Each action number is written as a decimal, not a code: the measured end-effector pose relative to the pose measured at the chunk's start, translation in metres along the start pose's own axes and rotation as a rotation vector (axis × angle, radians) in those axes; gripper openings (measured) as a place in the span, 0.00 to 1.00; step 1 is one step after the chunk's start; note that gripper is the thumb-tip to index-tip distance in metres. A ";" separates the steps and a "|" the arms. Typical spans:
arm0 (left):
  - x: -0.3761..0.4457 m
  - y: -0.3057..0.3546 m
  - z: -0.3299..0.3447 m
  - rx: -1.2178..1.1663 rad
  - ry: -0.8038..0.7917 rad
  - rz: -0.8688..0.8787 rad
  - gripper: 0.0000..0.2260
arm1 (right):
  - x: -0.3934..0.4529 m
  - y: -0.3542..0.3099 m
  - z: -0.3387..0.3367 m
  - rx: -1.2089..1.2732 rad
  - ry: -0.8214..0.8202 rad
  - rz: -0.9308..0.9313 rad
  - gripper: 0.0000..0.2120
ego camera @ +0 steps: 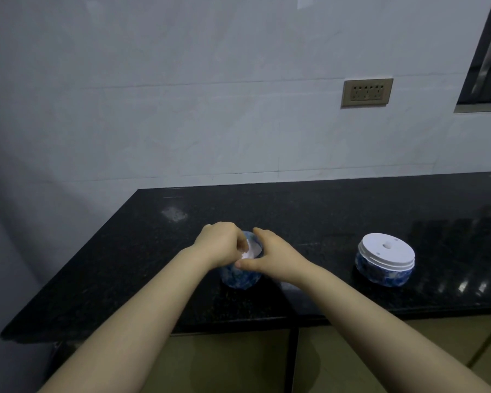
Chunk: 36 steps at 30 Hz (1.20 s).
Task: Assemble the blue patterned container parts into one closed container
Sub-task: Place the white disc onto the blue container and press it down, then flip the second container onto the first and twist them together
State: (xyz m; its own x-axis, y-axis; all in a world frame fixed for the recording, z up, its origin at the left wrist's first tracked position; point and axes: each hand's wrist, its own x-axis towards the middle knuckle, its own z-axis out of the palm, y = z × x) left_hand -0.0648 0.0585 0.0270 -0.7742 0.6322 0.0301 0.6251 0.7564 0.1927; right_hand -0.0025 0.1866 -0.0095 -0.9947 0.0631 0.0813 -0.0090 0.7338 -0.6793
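A blue patterned bowl-shaped part [240, 276] with a white inside stands on the black counter [323, 211] near its front edge. My left hand [220, 245] curls over its left rim, fingers dipping into the white opening. Around its right rim wraps my right hand [270, 258], thumb along the near edge. Both hands hide most of the rim. A second blue patterned part [384, 265] stands apart to the right, showing a white threaded collar and a flat white top with small holes.
The counter's left end lies near the corner by the tiled wall [210, 109]. A wall socket [366, 92] and a dark window frame [485, 66] sit at the upper right. Yellowish cabinet doors [230, 361] lie below the counter's front edge.
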 end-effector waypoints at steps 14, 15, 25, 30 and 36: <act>-0.006 -0.006 0.004 -0.371 0.198 0.007 0.17 | -0.006 0.002 -0.009 0.096 0.015 -0.013 0.47; -0.008 -0.004 0.004 -0.389 0.239 0.020 0.18 | -0.008 0.003 -0.011 0.095 0.036 -0.015 0.47; -0.021 0.041 0.006 -0.568 0.567 0.143 0.13 | -0.041 0.018 -0.044 0.159 0.233 -0.055 0.37; -0.020 0.072 0.020 -0.624 0.541 0.198 0.11 | -0.061 0.032 -0.060 0.145 0.355 -0.049 0.27; -0.001 0.104 0.050 -0.522 0.261 0.134 0.12 | -0.082 0.064 -0.081 0.067 0.517 0.057 0.22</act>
State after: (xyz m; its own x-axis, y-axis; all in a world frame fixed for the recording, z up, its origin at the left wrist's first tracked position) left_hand 0.0059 0.1450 -0.0015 -0.7319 0.6045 0.3145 0.6390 0.4485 0.6250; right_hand 0.0867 0.2830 -0.0001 -0.8134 0.4399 0.3807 0.0206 0.6757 -0.7368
